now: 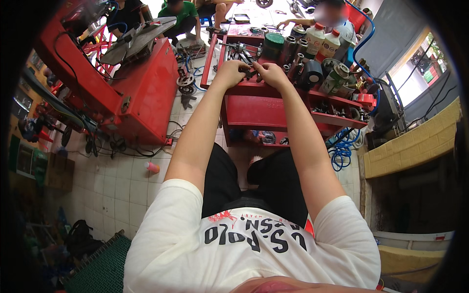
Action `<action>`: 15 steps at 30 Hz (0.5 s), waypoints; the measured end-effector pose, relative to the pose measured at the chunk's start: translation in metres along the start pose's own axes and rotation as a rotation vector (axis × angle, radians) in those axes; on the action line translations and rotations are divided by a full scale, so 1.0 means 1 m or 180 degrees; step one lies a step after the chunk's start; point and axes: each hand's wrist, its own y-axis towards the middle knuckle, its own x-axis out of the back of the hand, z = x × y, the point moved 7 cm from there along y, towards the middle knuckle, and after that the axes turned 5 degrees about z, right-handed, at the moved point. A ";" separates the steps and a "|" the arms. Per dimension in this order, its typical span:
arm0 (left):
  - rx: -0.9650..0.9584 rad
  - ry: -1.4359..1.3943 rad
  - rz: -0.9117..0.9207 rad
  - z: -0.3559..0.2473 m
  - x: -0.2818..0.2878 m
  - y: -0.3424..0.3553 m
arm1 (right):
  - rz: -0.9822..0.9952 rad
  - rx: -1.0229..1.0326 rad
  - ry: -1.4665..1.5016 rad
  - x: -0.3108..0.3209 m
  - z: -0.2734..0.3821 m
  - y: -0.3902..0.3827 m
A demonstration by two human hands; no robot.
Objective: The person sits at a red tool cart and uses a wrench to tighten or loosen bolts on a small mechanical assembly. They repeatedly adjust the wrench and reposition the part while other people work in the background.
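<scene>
Both my arms reach forward over the near edge of a red tool cart (254, 111). My left hand (231, 73) has its fingers curled around a small dark metal part (249, 74). From the other side, the fingers of my right hand (271, 74) close on the same part; its exact kind is too small to tell. Loose metal tools (240, 50) lie in the tray just beyond my hands. To the right of them stand a dark green tub (273, 45) and several metal cylinders (289, 47).
White bottles (314, 36) and an open can (337, 78) crowd the cart's right side. A big red machine (146, 93) stands at left. Blue hose (342, 151) coils on the floor at right. A pink bottle (153, 167) is on the tiles. Other people sit beyond the cart.
</scene>
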 end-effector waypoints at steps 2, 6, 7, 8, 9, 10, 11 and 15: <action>0.0027 0.0023 -0.0035 -0.005 0.000 0.000 | -0.0037 0.0219 0.0483 0.001 -0.003 0.001; -0.0089 0.0094 -0.0104 -0.004 0.001 0.002 | 0.0123 0.0691 0.0808 0.002 0.000 -0.002; -0.0108 0.0074 -0.0117 0.000 0.001 0.002 | 0.0194 0.0525 0.0694 0.000 -0.001 0.001; -0.0144 0.0113 -0.0128 0.004 0.001 0.004 | 0.0264 0.0361 0.0578 -0.001 -0.002 0.003; -0.0089 0.0078 -0.0101 0.005 0.001 0.005 | 0.0325 0.0177 0.0465 -0.002 -0.004 0.002; -0.0032 0.0044 -0.0076 0.007 0.001 0.004 | 0.0322 0.0046 0.0414 -0.003 -0.002 0.000; 0.0026 0.0011 -0.0054 0.009 0.001 0.003 | 0.0264 0.0057 0.0358 -0.003 0.001 0.001; 0.0217 -0.0124 0.0021 -0.001 0.001 -0.001 | 0.0139 0.0305 0.0655 -0.002 -0.002 -0.002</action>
